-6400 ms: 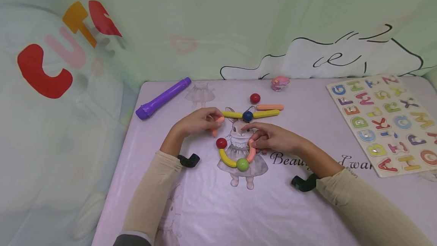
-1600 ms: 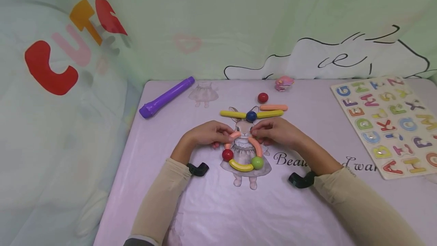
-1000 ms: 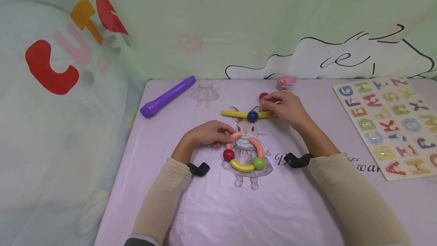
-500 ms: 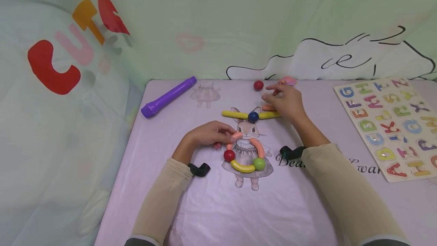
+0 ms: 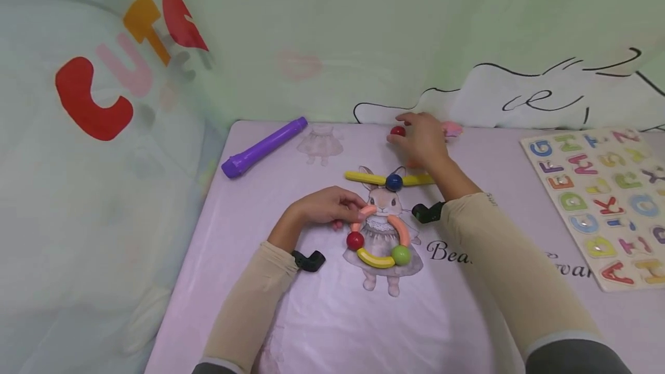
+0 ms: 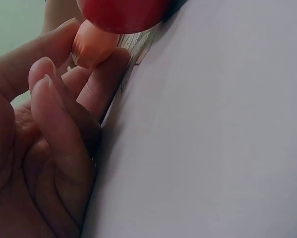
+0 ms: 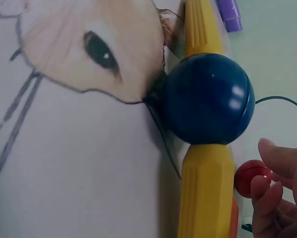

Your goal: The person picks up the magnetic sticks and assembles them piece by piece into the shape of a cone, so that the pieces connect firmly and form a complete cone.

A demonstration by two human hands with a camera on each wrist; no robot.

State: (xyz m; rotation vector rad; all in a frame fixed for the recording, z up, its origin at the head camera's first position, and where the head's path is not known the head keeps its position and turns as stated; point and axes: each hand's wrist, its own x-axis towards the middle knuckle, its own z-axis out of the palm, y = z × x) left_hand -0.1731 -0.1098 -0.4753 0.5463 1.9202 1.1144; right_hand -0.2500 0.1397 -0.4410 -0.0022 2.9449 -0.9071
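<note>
My left hand [image 5: 332, 208] pinches a curved orange rod [image 5: 368, 211] between thumb and fingers, just above a red ball [image 5: 355, 240]. That ball joins a curved yellow rod [image 5: 375, 260], a green ball [image 5: 401, 255] and a second curved orange rod [image 5: 399, 229] in a ring with a gap at the top. At the back of the table, my right hand [image 5: 423, 138] has its thumb and fingers around another red ball [image 7: 251, 178]. Between the hands lies a blue ball [image 7: 207, 99] with a straight yellow rod [image 5: 365, 177] on either side.
A straight orange rod [image 5: 414, 164] is mostly hidden behind the right hand. Beyond that hand sits a pink toy [image 5: 452, 128]. A purple toy microphone [image 5: 264, 148] lies at the back left, an alphabet puzzle board [image 5: 597, 206] at the right. A curtain borders the back edge.
My right hand left the ring and reached to the back; the loose red ball rolled away from it, and the fingers are now around it. My left hand keeps pinching the curved orange rod.
</note>
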